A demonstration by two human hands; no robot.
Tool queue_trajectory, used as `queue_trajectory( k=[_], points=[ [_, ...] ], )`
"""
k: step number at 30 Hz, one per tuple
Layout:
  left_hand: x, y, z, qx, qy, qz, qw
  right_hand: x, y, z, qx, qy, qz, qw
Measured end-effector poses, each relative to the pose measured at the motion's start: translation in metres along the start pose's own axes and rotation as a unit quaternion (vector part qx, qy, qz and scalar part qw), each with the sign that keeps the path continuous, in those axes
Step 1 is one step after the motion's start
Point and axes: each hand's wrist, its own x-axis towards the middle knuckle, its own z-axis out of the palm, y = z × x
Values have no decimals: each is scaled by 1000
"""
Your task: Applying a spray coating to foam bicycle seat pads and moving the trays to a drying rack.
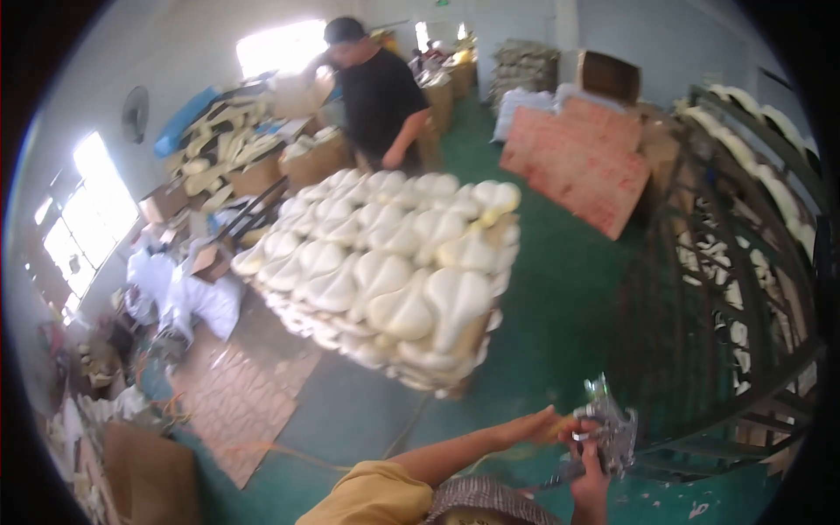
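At the lower right, a silver metal spray gun [618, 434] with knobs and a dark handle is held up in front of me. My right hand [591, 483] is wrapped round its handle from below. Reaching across from the left, my left hand [544, 426] has its fingers closed on the back of the gun; part of them is hidden. Ahead of me stands a broad stack of cream-white, saddle-shaped foam pieces [385, 271], laid close together in layers on boards. Both hands are apart from this stack.
A person in a black shirt [376, 101] stands behind the stack. Dark metal racks [700, 332] curve along the right side. Reddish boards [577, 157] lean at the back right. White sacks [210, 302], cardboard boxes [149, 472] and a floor hose [289, 451] lie at left.
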Motion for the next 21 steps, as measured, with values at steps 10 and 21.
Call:
queue_trajectory(
  k=[10,21],
  points=[
    [-416,-123,-142,275,321,-74,903,76,46,361,346,-204,-4,916],
    [-653,-284,-225,119,950,135,256,100,93,543,291,-334,-13,897]
  ],
)
